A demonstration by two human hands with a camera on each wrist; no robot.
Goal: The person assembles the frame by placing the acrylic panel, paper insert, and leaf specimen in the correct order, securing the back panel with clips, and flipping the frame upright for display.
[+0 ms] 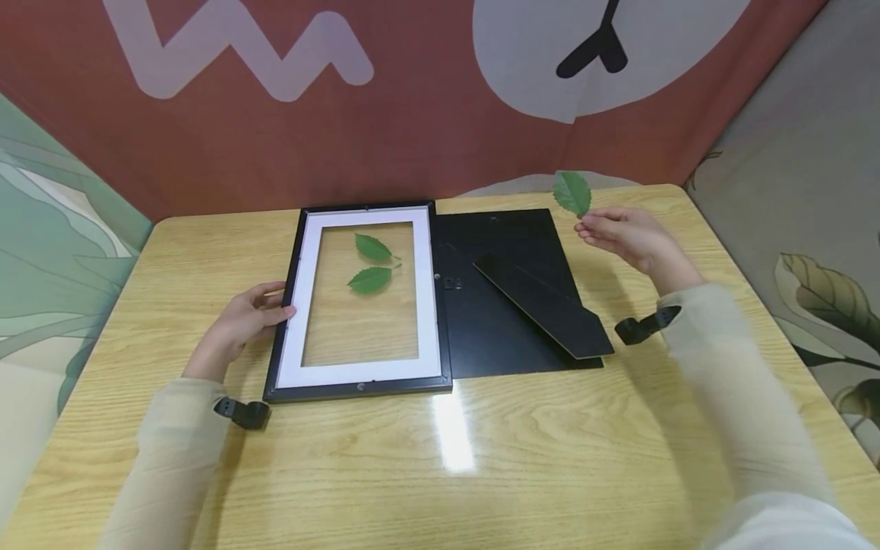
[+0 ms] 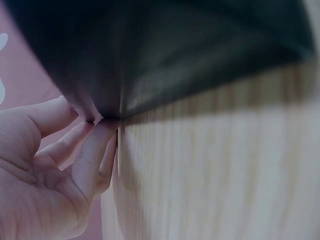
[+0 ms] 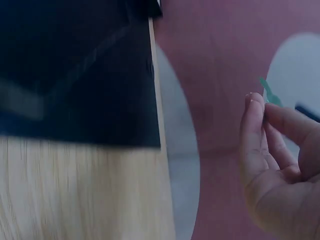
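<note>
A black picture frame (image 1: 309,394) with a white mat (image 1: 427,305) lies on the table, left of the middle. Two green leaves (image 1: 372,247) with toothed edges show inside its window, their stems pointing right. My left hand (image 1: 242,319) holds the frame's left side, thumb over the border and fingers against the edge; in the left wrist view the fingertips pinch a dark edge. Held up past the far right of the frame, a third leaf (image 1: 572,192) stands tip upward, its stem pinched between thumb and fingers of my right hand (image 1: 635,238).
A black backing board (image 1: 481,336) lies against the frame's right side, with its stand flap (image 1: 550,305) slanting across it. The wooden table (image 1: 564,458) ends at a red patterned cloth (image 1: 412,137) behind. Patterned walls border both sides.
</note>
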